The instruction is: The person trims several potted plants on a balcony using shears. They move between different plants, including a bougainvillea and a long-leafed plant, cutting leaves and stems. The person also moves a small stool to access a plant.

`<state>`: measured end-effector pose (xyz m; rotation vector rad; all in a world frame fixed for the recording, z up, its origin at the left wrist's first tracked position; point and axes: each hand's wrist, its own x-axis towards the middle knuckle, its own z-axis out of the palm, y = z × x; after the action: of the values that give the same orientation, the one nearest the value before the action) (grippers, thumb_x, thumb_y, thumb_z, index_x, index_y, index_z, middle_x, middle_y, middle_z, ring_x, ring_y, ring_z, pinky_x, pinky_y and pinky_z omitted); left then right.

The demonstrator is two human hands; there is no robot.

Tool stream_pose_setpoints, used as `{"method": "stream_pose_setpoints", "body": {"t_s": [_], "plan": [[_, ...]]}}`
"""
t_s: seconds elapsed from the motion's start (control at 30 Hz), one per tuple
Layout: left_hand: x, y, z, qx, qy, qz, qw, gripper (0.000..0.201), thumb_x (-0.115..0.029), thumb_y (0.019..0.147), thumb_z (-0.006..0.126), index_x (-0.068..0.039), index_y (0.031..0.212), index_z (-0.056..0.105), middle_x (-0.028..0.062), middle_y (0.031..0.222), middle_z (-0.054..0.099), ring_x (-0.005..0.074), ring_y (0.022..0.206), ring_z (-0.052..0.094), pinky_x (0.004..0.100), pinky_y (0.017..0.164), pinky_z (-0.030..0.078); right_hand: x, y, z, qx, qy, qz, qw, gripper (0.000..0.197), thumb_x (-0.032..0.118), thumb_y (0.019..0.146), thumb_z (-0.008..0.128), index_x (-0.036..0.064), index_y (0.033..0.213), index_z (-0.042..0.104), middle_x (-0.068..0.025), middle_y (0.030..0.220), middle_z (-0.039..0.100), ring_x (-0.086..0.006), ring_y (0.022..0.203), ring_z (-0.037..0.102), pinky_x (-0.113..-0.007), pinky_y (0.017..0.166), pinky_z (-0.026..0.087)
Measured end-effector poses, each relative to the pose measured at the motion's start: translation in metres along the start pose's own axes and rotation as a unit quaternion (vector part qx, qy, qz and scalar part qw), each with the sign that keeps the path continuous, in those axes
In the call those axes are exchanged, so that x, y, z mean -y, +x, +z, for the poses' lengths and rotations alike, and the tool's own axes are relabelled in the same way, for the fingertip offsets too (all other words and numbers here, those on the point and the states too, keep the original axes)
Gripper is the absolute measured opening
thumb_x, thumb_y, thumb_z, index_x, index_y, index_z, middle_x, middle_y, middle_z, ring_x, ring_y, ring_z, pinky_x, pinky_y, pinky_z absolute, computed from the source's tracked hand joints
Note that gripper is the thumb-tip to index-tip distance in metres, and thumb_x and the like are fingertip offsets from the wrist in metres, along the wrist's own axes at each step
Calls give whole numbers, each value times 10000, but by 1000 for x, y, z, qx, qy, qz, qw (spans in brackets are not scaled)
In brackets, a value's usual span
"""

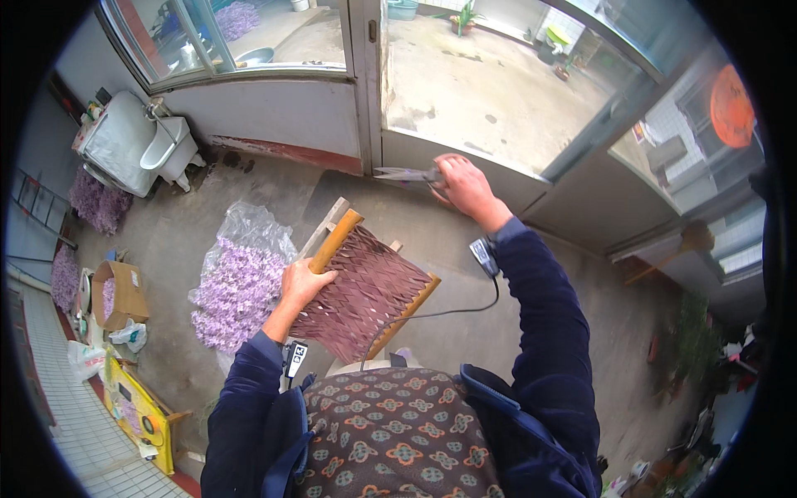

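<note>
My left hand grips the left wooden bar of a woven mat made of dark reddish strips stretched between two yellowish rods, held tilted in front of my lap. My right hand is raised out ahead, shut on a pair of scissors whose blades point left. A small grey device is strapped to my right wrist, with a cable running down to my body.
A heap of purple flowers lies on clear plastic on the concrete floor at my left. A cardboard box, bags and a yellow board stand further left. A white washing machine and a glass door stand ahead.
</note>
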<state>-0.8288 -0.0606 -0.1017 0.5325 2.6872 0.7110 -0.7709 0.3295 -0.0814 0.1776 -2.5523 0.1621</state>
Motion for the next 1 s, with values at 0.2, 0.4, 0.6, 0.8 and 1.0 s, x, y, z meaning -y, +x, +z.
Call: {"method": "stream_pose_setpoints", "body": {"t_s": [0.2, 0.4, 0.6, 0.8, 1.0], "plan": [[-20, 120, 33, -27, 2, 40, 999, 505, -503, 625, 723, -103, 933, 708, 162, 756, 672, 318, 787, 658, 407, 722, 505, -88, 176, 66, 84, -60, -92, 990, 389, 227, 730, 702, 53, 1047, 559, -113, 1041, 602, -265, 1050, 555, -383, 942, 420], [-42, 188, 42, -21, -39, -13, 999, 459, -488, 647, 709, -96, 886, 690, 185, 737, 653, 357, 743, 645, 443, 690, 503, -134, 274, 136, 79, -118, -157, 977, 330, 211, 784, 647, 84, 1076, 560, -81, 1048, 603, -255, 1057, 553, -376, 945, 412], [-61, 221, 40, -15, -21, -33, 999, 425, -460, 643, 723, -74, 820, 691, 184, 754, 657, 367, 742, 641, 449, 675, 499, -160, 363, 198, 133, -197, -219, 946, 412, 363, 655, 744, 130, 965, 605, -47, 936, 640, -226, 1001, 577, -368, 882, 431], [-79, 239, 61, -41, -25, -105, 993, 398, -405, 635, 754, -56, 815, 687, 189, 729, 654, 383, 731, 636, 458, 667, 490, -181, 407, 215, 126, -193, -250, 941, 116, 159, 747, 605, 105, 844, 637, -51, 920, 654, -208, 957, 604, -338, 827, 444], [-98, 254, 76, -44, -40, -127, 990, 399, -395, 637, 753, -49, 823, 684, 191, 729, 652, 385, 730, 634, 463, 665, 488, -199, 407, 224, 110, -232, -264, 930, 209, 256, 629, 698, 121, 784, 661, -24, 813, 657, -208, 876, 624, -340, 784, 457]]}}
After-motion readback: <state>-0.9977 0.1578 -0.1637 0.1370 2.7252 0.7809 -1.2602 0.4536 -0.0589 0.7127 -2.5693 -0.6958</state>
